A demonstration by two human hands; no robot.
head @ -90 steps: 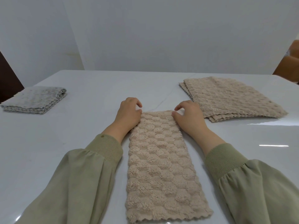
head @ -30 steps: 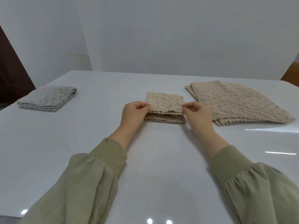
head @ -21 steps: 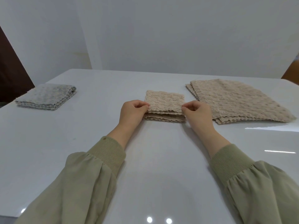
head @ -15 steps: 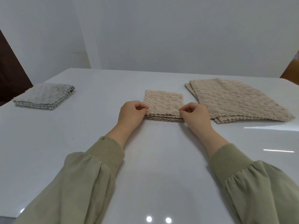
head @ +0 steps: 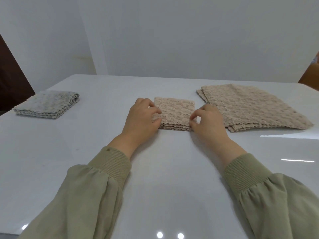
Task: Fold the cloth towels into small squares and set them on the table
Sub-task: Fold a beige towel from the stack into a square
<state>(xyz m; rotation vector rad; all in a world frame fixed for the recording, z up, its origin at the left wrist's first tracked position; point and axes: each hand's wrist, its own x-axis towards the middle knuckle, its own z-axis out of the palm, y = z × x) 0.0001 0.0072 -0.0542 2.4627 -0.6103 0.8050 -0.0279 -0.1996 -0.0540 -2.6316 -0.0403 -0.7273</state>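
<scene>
Centrally: folded beige towel lies flat on the white table, a small layered square with its scalloped edges stacked on the near side.

Left hand sits at the square's left edge. Its fingers are curled against that edge and the thumb is laid on the near-left corner, gripping it. Right hand sits at the right edge, with thumb and forefinger tips brought together on the near-right corner in a pinch. The other fingers are curled behind. The towel spans the gap between the two hands.

Edges and room: stack of beige towels, unfolded and larger, lies to the right. The right hand's knuckles are just beside its near-left edge, and whether they touch it is unclear. Grey folded towel sits well apart on the far left, near the table's left edge. A wide band of glossy tabletop shows between it and the left hand, and more shows between the square and the near edge. Plain wall rises behind the far edge.

Pose: both forearms reach forward and converge slightly, wrists low over the surface, backs of the hands up. Olive sleeves end in ribbed cuffs.
</scene>
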